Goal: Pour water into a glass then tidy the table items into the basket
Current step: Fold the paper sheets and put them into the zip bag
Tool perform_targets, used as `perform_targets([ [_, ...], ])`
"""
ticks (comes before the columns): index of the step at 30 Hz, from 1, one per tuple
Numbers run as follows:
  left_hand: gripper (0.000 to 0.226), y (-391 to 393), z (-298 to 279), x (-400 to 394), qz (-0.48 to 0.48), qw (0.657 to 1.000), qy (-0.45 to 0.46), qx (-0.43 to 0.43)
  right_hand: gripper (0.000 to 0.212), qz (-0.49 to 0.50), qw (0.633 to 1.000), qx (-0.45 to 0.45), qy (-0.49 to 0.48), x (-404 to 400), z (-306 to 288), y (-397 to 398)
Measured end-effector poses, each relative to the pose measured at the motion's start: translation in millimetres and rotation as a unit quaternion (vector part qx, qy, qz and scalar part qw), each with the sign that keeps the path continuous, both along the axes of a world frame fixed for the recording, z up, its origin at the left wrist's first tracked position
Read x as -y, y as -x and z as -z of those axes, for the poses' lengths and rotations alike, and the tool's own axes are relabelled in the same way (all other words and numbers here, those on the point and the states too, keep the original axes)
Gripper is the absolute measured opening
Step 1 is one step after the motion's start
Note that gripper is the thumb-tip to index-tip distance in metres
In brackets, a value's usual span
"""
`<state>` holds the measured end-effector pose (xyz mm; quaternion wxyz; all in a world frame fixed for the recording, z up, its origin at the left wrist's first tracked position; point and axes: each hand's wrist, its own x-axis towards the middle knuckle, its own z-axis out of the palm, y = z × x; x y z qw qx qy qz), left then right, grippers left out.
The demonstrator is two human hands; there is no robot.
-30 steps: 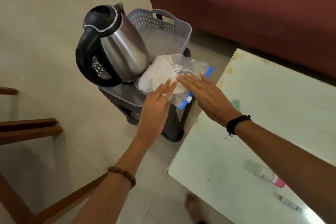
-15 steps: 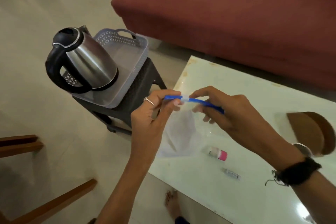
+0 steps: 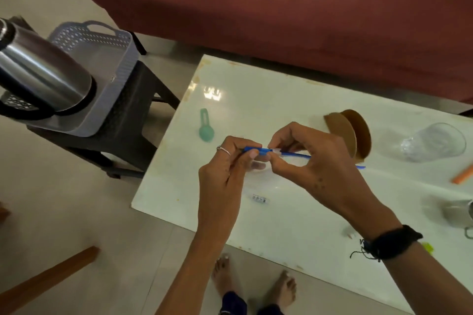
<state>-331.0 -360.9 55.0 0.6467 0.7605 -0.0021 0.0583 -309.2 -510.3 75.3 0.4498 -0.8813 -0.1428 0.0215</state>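
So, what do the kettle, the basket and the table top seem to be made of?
Kettle: likely brushed stainless steel, given the silvery streaked reflections, with a black base ring that looks like plastic.
Basket: grey plastic, matte, with moulded lattice holes along the walls.
Table top: glossy white; it mirrors a window sharply, so perhaps glass or lacquered board. I cannot tell which.

A dark red sofa (image 3: 281, 7) spans the far side, above a pale tiled floor (image 3: 64, 212). A glossy white low table (image 3: 256, 225) reflects a bright light; a dark stool (image 3: 133, 115) stands beside it. A wooden chair leg (image 3: 46, 281) crosses lower left.
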Motion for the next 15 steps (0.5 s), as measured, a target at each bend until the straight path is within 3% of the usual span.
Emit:
perform_targets([
  [3,0.024,7,2,7,-0.014,0.999,0.013,-0.029,0.008,0.031,0.999,-0.007,0.032,20,8,11],
  [12,0.016,4,-1,0,-0.046,0.993,0.065,-0.086,0.015,0.13,0.983,-0.007,0.126,70,31,24],
  [15,0.011,6,1,-1,-0.025,0.99,0.095,-0.099,0.027,0.226,0.968,0.006,0.111,66,37,31],
])
